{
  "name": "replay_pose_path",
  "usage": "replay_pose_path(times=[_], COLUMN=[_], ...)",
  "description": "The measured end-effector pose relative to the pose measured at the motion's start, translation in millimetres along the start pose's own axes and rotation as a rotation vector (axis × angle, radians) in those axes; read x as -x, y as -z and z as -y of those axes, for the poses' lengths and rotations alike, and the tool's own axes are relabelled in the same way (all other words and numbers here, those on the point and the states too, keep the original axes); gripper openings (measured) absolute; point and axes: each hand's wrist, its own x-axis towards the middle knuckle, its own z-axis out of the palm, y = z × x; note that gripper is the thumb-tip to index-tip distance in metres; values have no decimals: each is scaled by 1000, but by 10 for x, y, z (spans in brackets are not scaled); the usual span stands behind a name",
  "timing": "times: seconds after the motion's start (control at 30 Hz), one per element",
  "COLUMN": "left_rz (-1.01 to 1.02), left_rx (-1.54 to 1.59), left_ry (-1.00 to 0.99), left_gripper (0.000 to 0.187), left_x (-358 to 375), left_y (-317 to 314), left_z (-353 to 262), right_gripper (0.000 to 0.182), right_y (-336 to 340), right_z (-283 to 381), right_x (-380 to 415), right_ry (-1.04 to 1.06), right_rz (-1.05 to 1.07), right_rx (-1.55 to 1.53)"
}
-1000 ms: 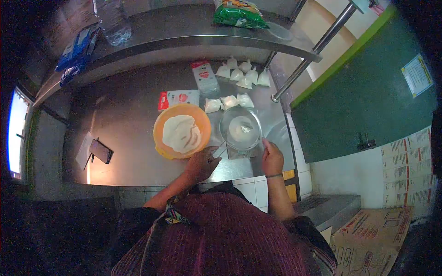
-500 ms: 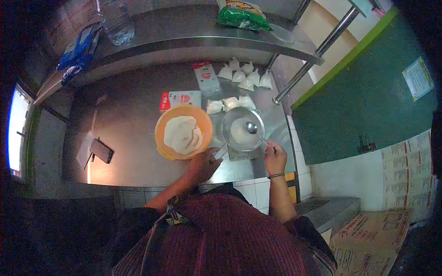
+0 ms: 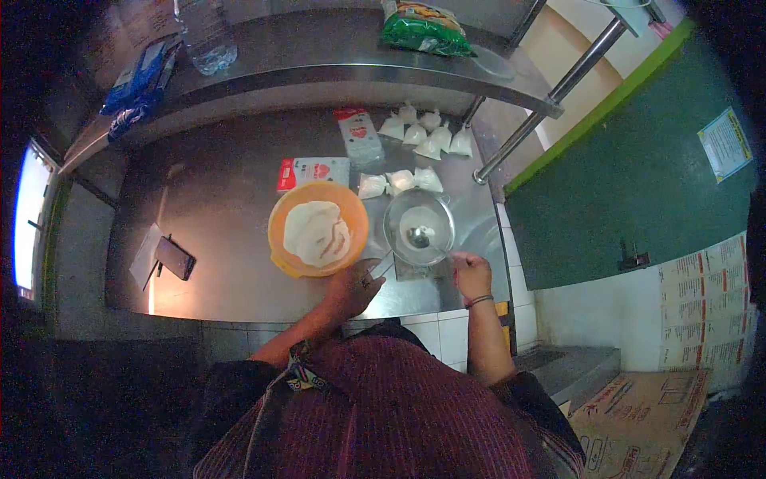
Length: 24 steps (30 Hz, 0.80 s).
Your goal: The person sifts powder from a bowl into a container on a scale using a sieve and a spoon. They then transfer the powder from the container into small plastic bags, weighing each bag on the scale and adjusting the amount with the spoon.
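My left hand (image 3: 357,289) is closed round the handle of a round metal sieve (image 3: 388,215) that has white powder (image 3: 416,217) in it. In my right hand (image 3: 473,277) is the handle of a metal spoon (image 3: 418,236), its bowl down in the sieve on the powder. Just left of the sieve stands an orange plastic bowl (image 3: 280,254) holding a heap of white powder (image 3: 311,227). Small tied plastic bags of white powder (image 3: 400,183) lie right behind the sieve. What supports the sieve from below is hard to make out.
More tied bags (image 3: 433,142) stand at the back of the steel table (image 3: 215,207), beside two red-and-white packs (image 3: 313,172). A phone (image 3: 175,258) lies at left. Above runs a steel shelf (image 3: 319,76) with a green bag (image 3: 427,32). A metal post (image 3: 523,140) rises at right.
The spoon's bowl has moved left and toward me inside the sieve, and my right hand has shifted slightly down and left. My left hand stays on the sieve's handle.
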Motion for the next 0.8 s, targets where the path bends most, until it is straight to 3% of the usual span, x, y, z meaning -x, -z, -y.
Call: replay_pose_path(times=[0.1, 0.2, 0.27, 0.5, 0.57, 0.6, 0.67, 0.8], left_rz=[39, 10, -10, 70, -212, -209, 12, 12], left_rx=[-44, -54, 21, -37, -137, -136, -24, -82], left_ry=[31, -10, -34, 97, -269, -269, 17, -39], left_gripper=[45, 46, 45, 43, 44, 44, 44, 45], left_x=[-3, -3, 1, 3, 3, 16, 35, 7], left_y=[1, 64, 91, 178, -18, 19, 126, 60], left_z=[16, -71, -107, -205, 42, -10, -184, -84], right_gripper=[19, 23, 27, 31, 32, 32, 33, 36], right_y=[19, 210, 302, 313, 320, 324, 332, 320], right_z=[113, 661, 910, 817, 797, 760, 673, 695], right_x=[48, 219, 300, 355, 352, 338, 313, 370], right_ry=[101, 266, 536, 495, 544, 541, 555, 506], right_rz=[-7, -116, -271, -125, -176, -176, -73, -118], right_rx=[-132, -18, 221, 355, 287, 287, 359, 370])
